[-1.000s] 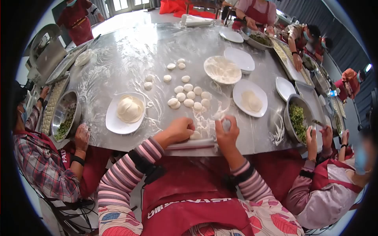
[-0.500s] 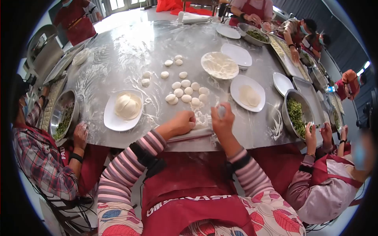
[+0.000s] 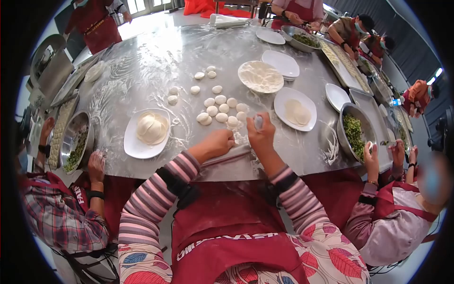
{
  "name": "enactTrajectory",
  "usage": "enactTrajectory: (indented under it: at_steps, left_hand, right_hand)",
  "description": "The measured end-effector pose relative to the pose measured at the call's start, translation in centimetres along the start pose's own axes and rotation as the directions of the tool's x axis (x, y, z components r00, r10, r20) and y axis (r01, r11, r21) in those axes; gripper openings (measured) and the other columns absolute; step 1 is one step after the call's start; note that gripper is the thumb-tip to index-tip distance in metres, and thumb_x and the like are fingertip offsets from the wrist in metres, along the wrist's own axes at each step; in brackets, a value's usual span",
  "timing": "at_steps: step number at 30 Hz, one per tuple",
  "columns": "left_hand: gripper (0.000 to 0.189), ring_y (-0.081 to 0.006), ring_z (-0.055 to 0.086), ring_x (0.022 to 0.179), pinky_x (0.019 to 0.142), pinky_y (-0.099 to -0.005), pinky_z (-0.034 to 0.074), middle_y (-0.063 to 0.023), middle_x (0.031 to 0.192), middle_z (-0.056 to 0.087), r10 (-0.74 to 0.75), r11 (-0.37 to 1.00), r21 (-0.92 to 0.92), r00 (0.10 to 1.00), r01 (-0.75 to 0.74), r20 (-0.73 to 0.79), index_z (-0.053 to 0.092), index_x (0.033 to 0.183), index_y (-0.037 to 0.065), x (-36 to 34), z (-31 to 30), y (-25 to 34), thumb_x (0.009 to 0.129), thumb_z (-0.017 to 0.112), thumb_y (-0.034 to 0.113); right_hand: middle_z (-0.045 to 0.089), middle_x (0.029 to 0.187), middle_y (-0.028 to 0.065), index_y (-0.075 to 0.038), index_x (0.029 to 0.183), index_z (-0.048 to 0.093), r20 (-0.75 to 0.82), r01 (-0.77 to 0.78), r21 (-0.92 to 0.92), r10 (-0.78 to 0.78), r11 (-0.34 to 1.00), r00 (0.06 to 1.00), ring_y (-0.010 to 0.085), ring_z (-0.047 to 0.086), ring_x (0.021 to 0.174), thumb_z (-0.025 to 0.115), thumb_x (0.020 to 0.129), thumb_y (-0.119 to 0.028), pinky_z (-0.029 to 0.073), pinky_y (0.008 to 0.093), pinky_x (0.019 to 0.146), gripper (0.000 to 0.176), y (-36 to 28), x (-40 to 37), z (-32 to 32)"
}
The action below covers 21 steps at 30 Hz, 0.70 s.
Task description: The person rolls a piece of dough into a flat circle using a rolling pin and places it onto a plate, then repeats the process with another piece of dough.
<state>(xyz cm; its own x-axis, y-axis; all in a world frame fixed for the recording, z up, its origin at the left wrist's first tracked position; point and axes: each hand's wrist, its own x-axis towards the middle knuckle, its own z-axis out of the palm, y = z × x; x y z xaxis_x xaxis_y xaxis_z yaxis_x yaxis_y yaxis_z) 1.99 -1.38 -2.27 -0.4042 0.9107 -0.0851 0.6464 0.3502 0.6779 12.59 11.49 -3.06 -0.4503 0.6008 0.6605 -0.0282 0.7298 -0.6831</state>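
Observation:
My left hand is closed low over the floured metal table, its fingers curled; what they hold is hidden. My right hand is wrapped round a pale rounded object, perhaps the end of a rolling pin. Below and between the hands, a pale cloth or strip lies near the table edge. Just beyond my hands sit several small dough pieces. A white plate with stacked dough wrappers lies to the left. Another plate, to the right, bears thin wrappers.
A flour bowl stands beside stacked plates. Steel bowls of green filling stand at right and left. Co-workers work on both sides and at the far side. Trays of dumplings line the right edge.
The view has shifted slightly. My right hand has come a little nearer to my left. The left co-worker's far hand has moved, and the right co-worker's hands have shifted near the bowl.

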Motion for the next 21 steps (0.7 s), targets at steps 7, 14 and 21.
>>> enactTrajectory:
  at_steps: [7,14,21]
  left_hand:
    - [0.016,-0.0284,0.060,0.068,0.062,-0.0372,0.046,-0.0177,0.075,0.061,-0.037,0.999,0.021,0.998,0.036,0.047,0.059,0.082,0.000,-2.1,-1.6,0.1,0.076,0.060,0.015]
    - [0.015,-0.0320,0.059,0.070,0.063,-0.0399,0.045,-0.0202,0.075,0.061,0.030,1.000,0.003,0.999,-0.030,-0.011,0.059,0.083,-0.001,-0.1,-0.6,0.1,0.076,0.057,0.013]
    - [0.013,-0.0291,0.060,0.073,0.064,-0.0382,0.045,-0.0173,0.074,0.062,-0.012,0.999,-0.036,0.996,0.015,0.088,0.059,0.082,-0.001,-2.0,-0.5,-0.5,0.074,0.058,0.010]
  right_hand:
    - [0.054,0.062,0.0183,-0.004,0.090,0.049,0.025,0.138,-0.104,-0.136,0.985,0.990,0.0337,0.057,0.055,0.067,0.074,-0.009,0.043,0.0369,0.049,0.025,-1.5,-3.0,-3.4]
    - [0.056,0.065,0.0158,-0.004,0.087,0.050,0.010,-0.019,-0.008,0.019,1.000,1.000,0.0310,0.060,0.057,0.067,0.073,-0.006,0.046,0.0356,0.051,0.023,-0.3,1.0,0.9]
    - [0.056,0.065,0.0187,-0.004,0.089,0.050,-0.009,-0.032,0.063,0.033,0.998,0.999,0.0358,0.057,0.057,0.066,0.074,-0.009,0.044,0.0387,0.050,0.023,-2.0,-3.5,-3.5]
